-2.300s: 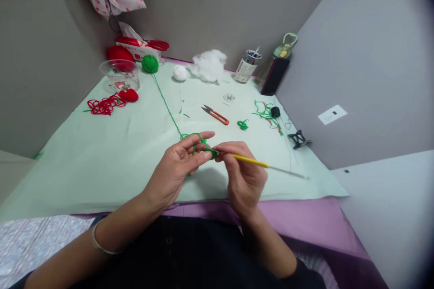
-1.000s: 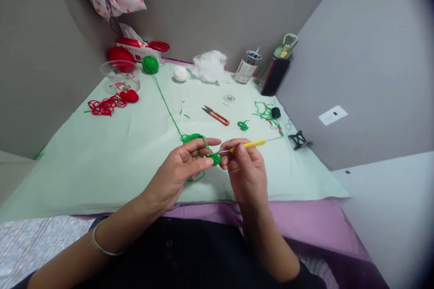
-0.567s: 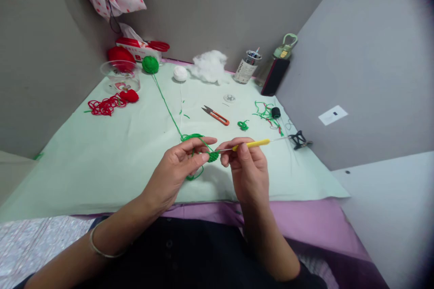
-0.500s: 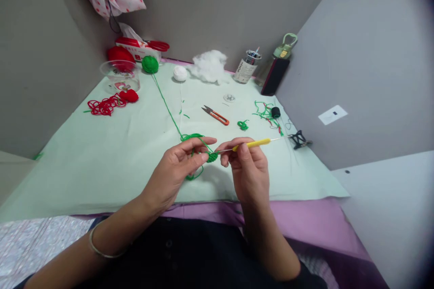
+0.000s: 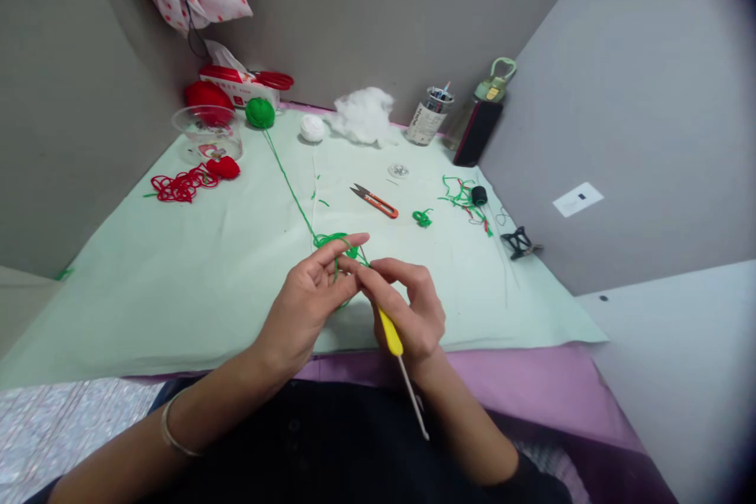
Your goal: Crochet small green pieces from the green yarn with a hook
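Observation:
A yellow-handled crochet hook point(image 5: 390, 332) is in my right hand point(image 5: 410, 307), its rear shaft slanting down toward my body. My left hand point(image 5: 316, 291) pinches a small green crochet piece point(image 5: 353, 251), partly hidden by my fingers. Green yarn point(image 5: 331, 240) loops over the raised left index finger and lies slack behind it. The fingertips of both hands meet at the piece, where the hook's front tip shows just above them. From there the strand runs back to a green yarn ball point(image 5: 260, 113).
Orange thread snips point(image 5: 375, 201) lie beyond my hands, near a green yarn scrap point(image 5: 421, 217). Red yarn point(image 5: 180, 187) and a clear tub point(image 5: 208, 134) stand left. White stuffing point(image 5: 363, 116), a pen jar point(image 5: 430, 120) and a phone point(image 5: 478, 134) line the back; a black clip point(image 5: 520, 242) is right.
My right hand has turned and moved left against my left fingertips. The hook swung from pointing sideways to slanting, its rear end now toward my body.

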Action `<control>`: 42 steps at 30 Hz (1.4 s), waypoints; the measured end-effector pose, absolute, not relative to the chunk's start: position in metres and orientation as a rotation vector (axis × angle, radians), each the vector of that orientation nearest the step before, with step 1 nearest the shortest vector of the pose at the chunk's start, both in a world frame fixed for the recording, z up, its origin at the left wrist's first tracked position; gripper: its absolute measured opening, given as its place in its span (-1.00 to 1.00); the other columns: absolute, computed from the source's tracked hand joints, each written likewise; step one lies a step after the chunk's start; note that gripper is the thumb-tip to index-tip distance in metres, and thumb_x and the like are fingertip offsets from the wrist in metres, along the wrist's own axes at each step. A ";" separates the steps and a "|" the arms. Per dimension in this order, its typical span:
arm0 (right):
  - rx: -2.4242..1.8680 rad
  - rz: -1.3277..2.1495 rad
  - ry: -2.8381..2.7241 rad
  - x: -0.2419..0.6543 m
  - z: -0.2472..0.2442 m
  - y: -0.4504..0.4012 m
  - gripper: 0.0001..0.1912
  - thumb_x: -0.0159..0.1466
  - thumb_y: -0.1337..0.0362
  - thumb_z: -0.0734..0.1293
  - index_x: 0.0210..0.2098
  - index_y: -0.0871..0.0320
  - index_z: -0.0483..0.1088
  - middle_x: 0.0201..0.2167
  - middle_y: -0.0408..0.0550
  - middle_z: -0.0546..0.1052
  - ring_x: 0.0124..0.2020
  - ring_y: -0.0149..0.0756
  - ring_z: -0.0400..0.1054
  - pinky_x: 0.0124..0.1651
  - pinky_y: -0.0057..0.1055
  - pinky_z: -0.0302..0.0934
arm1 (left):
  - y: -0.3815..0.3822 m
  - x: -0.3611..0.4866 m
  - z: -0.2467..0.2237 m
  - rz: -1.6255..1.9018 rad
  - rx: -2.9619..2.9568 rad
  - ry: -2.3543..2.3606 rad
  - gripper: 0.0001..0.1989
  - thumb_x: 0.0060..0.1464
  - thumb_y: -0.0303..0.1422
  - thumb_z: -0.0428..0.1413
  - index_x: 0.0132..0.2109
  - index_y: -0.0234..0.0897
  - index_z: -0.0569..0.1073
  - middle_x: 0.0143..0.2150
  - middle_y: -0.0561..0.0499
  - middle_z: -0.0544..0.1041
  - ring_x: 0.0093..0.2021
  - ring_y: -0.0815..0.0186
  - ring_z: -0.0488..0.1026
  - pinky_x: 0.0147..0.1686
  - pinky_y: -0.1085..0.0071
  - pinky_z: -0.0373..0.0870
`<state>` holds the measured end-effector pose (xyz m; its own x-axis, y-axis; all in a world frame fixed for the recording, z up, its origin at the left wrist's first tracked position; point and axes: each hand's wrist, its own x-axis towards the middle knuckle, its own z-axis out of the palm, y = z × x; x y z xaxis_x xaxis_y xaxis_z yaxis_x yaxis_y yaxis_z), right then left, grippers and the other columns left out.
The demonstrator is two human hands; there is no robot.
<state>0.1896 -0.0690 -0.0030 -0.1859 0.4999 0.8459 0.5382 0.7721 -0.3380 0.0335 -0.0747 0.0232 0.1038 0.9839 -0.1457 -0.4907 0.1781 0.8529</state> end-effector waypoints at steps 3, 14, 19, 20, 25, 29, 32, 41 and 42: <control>-0.799 0.173 -1.700 0.191 0.001 -0.068 -0.68 0.42 0.42 0.34 0.05 -0.06 0.59 -0.13 -0.01 0.65 -0.15 -0.19 0.57 -0.19 -0.22 0.52 | -0.071 0.030 0.023 1.110 0.567 0.727 -0.65 0.07 -0.33 0.42 0.04 -0.19 0.71 -0.46 0.18 0.38 -0.57 0.55 0.04 -0.23 0.47 0.42; -0.829 0.640 -1.512 0.189 0.016 -0.062 -0.81 0.48 0.30 0.31 -0.12 0.02 0.60 -0.26 -0.09 0.66 -0.30 -0.30 0.54 -0.26 -0.32 0.48 | -0.072 0.033 0.028 1.196 0.777 0.834 -0.67 0.07 -0.33 0.42 0.02 -0.12 0.72 -0.27 0.05 0.47 -0.36 0.43 0.26 -0.43 0.51 0.18; -0.817 0.233 -1.694 0.186 0.004 -0.068 -0.68 0.40 0.43 0.38 0.02 -0.09 0.62 -0.10 -0.04 0.65 -0.14 -0.24 0.57 -0.16 -0.26 0.52 | -0.070 0.034 0.026 1.199 0.663 0.798 -0.62 0.06 -0.33 0.43 0.05 -0.17 0.71 -0.30 0.06 0.51 -0.47 0.50 0.17 -0.48 0.54 0.18; -0.810 0.172 -1.715 0.186 0.004 -0.068 -0.65 0.39 0.44 0.39 0.04 -0.10 0.62 -0.07 -0.03 0.65 -0.12 -0.23 0.57 -0.13 -0.24 0.53 | -0.069 0.034 0.025 1.162 0.622 0.751 -0.64 0.07 -0.33 0.42 0.04 -0.19 0.71 -0.34 0.08 0.49 -0.51 0.52 0.11 -0.45 0.54 0.24; -0.792 0.572 -1.441 0.193 0.012 -0.060 -0.79 0.46 0.35 0.33 -0.10 0.00 0.63 -0.25 -0.07 0.64 -0.34 -0.34 0.50 -0.27 -0.32 0.45 | -0.064 0.027 0.022 1.134 0.536 0.673 -0.78 0.11 -0.39 0.39 -0.07 -0.25 0.74 -0.55 0.22 0.24 -0.57 0.53 -0.03 -0.13 0.44 0.47; -0.750 0.957 -1.309 0.194 0.014 -0.055 -0.85 0.44 0.20 0.39 -0.18 0.02 0.64 -0.29 -0.11 0.62 -0.42 -0.40 0.44 -0.35 -0.38 0.36 | -0.066 0.029 0.024 1.187 0.673 0.755 -0.72 0.08 -0.38 0.40 -0.03 -0.17 0.73 -0.30 0.07 0.54 -0.48 0.50 0.18 -0.28 0.47 0.38; -0.808 0.980 -1.303 0.192 0.012 -0.055 -0.86 0.42 0.19 0.42 -0.17 0.02 0.65 -0.29 -0.11 0.63 -0.38 -0.38 0.43 -0.28 -0.38 0.35 | -0.069 0.032 0.025 1.195 0.786 0.815 -0.73 0.10 -0.35 0.39 -0.01 -0.16 0.73 -0.20 0.00 0.60 -0.41 0.45 0.24 -0.42 0.49 0.21; -0.726 1.196 -1.128 0.194 0.018 -0.052 -0.80 0.43 0.13 0.38 -0.25 0.07 0.57 -0.39 -0.14 0.62 -0.46 -0.40 0.43 -0.30 -0.39 0.37 | -0.069 0.029 0.024 1.174 0.878 0.899 -0.77 0.13 -0.34 0.33 -0.05 -0.07 0.74 -0.24 0.02 0.52 -0.22 0.35 0.34 -0.32 0.46 0.20; -0.728 1.175 -1.156 0.195 0.018 -0.052 -0.80 0.45 0.14 0.36 -0.24 0.07 0.56 -0.38 -0.13 0.62 -0.45 -0.39 0.44 -0.28 -0.37 0.39 | -0.069 0.029 0.024 1.176 0.882 0.902 -0.77 0.13 -0.35 0.33 -0.05 -0.06 0.74 -0.24 0.03 0.50 -0.22 0.36 0.34 -0.32 0.46 0.19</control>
